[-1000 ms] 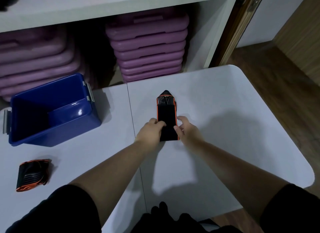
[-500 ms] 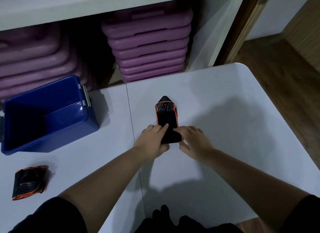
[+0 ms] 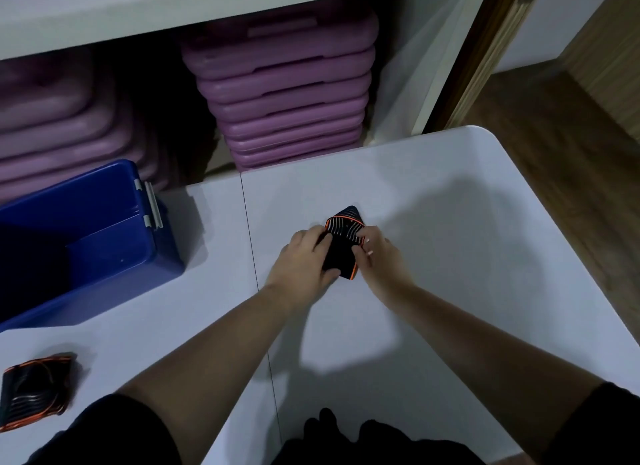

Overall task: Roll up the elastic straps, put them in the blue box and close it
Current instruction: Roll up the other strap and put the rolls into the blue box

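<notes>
A black elastic strap [image 3: 343, 237] with orange edging and pale wavy lines lies on the white table [image 3: 450, 256], partly rolled from its near end. My left hand [image 3: 304, 260] grips its left side and my right hand [image 3: 377, 256] grips its right side. Only the pointed far tip sticks out past my fingers. The open blue box [image 3: 104, 243] stands at the left of the table, and what shows of its inside holds nothing. A second strap [image 3: 34, 392], rolled up, rests at the near left edge.
Stacks of purple plastic platforms [image 3: 287, 94] fill the shelf behind the table. A seam [image 3: 256, 274] runs between two tabletops. A wooden floor [image 3: 554, 146] lies to the right, past the table's rounded corner. No box lid is visible.
Both hands have rolled the strap forward from its near end, so the flat part has grown much shorter. The view has shifted slightly.
</notes>
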